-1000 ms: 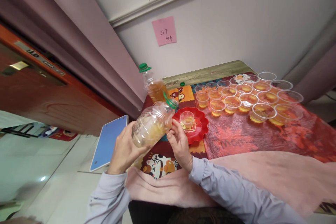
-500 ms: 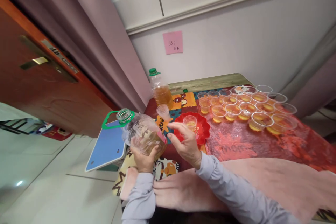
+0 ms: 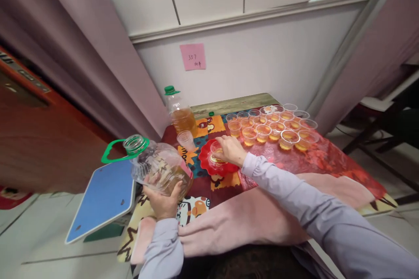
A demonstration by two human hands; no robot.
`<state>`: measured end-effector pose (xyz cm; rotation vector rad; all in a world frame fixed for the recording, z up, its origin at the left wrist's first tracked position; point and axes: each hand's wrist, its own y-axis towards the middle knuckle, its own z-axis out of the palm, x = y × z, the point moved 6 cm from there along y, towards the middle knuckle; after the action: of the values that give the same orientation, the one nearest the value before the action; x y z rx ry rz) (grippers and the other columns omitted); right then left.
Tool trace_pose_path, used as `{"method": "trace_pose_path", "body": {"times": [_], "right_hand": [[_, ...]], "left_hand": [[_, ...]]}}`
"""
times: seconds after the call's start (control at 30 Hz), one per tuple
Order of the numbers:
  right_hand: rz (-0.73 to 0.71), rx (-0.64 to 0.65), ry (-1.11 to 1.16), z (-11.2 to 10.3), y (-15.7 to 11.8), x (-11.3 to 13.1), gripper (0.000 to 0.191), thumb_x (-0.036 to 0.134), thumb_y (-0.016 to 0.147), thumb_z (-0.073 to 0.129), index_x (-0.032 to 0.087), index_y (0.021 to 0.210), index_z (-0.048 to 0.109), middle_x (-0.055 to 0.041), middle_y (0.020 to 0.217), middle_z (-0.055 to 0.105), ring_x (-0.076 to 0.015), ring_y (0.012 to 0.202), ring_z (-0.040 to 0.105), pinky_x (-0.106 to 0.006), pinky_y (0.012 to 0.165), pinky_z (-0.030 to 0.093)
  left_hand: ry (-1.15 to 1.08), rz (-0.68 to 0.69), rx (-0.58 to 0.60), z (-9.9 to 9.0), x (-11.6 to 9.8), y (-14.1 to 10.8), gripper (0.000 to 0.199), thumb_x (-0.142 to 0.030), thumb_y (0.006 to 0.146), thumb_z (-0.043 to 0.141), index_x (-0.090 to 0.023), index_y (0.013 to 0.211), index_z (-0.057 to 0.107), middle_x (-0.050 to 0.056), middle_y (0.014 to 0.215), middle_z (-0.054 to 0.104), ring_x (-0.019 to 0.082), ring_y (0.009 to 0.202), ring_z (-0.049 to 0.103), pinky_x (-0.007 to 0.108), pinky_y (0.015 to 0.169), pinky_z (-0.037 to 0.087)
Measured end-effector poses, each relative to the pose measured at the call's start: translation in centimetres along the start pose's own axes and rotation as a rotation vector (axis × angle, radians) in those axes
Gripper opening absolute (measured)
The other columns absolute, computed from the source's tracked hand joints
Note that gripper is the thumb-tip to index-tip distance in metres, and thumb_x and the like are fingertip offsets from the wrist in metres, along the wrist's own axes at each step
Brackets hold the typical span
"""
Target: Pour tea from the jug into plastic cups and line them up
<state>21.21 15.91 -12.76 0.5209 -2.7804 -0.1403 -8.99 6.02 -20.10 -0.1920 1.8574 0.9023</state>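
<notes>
While the left hand [image 3: 163, 200] grasps a tilted jug [image 3: 160, 163] by the bench's [image 3: 252, 101] left edge, the right hand [image 3: 231, 150] touches a cup [image 3: 214, 147] in the red dish [image 3: 204, 165]. Whether it grips is unclear.

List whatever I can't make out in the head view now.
Head view, whether the right hand grips the small cup: hidden by the hand itself.
Head view, lower line on the pink note: too small to read.
Head view, rest of the door: cut off by the left edge.
</notes>
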Motion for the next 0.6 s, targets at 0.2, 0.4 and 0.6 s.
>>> {"method": "trace_pose_path", "body": {"times": [0.2, 0.4, 0.6], "right_hand": [[-0.144, -0.121, 0.042, -1.1, -0.8, 1.7, 0.074, 0.042, 0.091, 0.077, 0.01, 0.153, 0.054, -0.0197, 0.135, 0.071, -0.0334, 0.123, 0.067, -0.045, 0.109, 0.045], [-0.1, -0.51, 0.221, -5.6, -5.3, -2.8, 0.075, 0.049, 0.092, 0.072, 0.016, 0.155, 0.05, -0.0161, 0.125, 0.077, -0.0321, 0.112, 0.073, -0.051, 0.107, 0.048], [0.065, -0.606, -0.05, -7.3, -10.7, -11.7, 0.076, 0.055, 0.092, 0.068, 0.014, 0.154, 0.052, -0.0167, 0.117, 0.079, -0.0351, 0.11, 0.071, -0.058, 0.115, 0.038]], "left_hand": [[0.006, -0.037, 0.014, 0.1, 0.0, 0.0, 0.113, -0.046, 0.06, 0.094, -0.021, 0.152, 0.033, 0.016, 0.136, 0.061, 0.032, 0.124, 0.067, 0.056, 0.114, 0.052], [0.062, -0.052, 0.011, -0.1, -0.3, -0.1, 0.117, -0.05, 0.058, 0.095, -0.019, 0.153, 0.034, 0.018, 0.135, 0.062, 0.034, 0.124, 0.068, 0.057, 0.112, 0.053], [0.053, -0.062, 0.011, -0.1, -0.9, -0.3, 0.111, -0.049, 0.06, 0.095, -0.02, 0.15, 0.037, 0.018, 0.135, 0.064, 0.031, 0.118, 0.071, 0.051, 0.107, 0.058]]}}
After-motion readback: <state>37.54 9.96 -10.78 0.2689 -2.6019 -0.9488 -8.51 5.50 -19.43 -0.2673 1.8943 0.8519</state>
